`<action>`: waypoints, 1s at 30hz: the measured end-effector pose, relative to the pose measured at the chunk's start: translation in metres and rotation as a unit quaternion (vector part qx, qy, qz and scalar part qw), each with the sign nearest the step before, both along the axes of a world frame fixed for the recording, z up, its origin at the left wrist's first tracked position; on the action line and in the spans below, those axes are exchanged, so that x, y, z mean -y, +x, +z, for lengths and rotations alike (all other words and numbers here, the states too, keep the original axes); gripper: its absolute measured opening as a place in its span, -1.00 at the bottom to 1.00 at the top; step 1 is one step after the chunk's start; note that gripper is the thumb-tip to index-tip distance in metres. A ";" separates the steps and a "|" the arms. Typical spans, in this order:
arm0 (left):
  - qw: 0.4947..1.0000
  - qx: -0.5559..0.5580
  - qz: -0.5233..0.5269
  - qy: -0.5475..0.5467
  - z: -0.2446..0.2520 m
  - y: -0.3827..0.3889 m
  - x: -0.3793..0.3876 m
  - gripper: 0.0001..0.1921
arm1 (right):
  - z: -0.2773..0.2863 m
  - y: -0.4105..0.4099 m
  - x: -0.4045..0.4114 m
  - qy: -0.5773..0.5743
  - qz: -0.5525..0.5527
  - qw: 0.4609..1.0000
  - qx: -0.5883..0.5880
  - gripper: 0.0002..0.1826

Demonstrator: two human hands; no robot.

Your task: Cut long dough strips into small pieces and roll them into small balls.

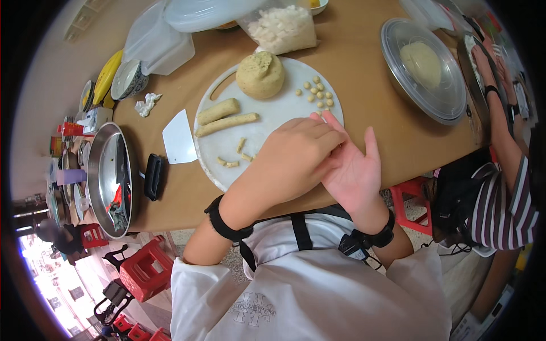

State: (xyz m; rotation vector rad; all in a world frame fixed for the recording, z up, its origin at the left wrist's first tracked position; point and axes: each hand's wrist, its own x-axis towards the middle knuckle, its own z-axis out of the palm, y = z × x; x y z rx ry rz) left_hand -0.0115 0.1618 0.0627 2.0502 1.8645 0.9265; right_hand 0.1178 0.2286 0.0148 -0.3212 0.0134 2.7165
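My left hand lies across the palm of my right hand, which faces up with its fingers spread. Whatever may be between the palms is hidden. Both are over the near right rim of a round white board. Small dough balls are grouped on the board's right side, just beyond my fingertips. A large ball of speckled dough rests at the far side. Two dough rolls lie on the left, one thicker than the other. Several short cut dough pieces are near my left forearm.
A white plastic scraper and a black tray lie left of the board, near a large steel basin. A bag of white cubes stands beyond. At right are a lidded bowl of dough and another person's arms.
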 end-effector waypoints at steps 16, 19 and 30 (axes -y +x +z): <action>0.992 0.045 0.113 -0.038 -0.004 -0.047 -0.025 -0.75 | -0.001 0.016 0.003 0.328 -0.075 0.901 0.275 -0.43; 0.985 0.044 0.147 -0.073 -0.002 -0.057 -0.036 -0.85 | -0.011 0.021 0.009 0.577 -0.053 0.748 0.323 -0.56; 0.980 -0.035 0.096 -0.169 -0.033 -0.053 -0.048 -0.74 | -0.026 0.001 0.014 0.865 -0.067 0.329 0.373 -0.67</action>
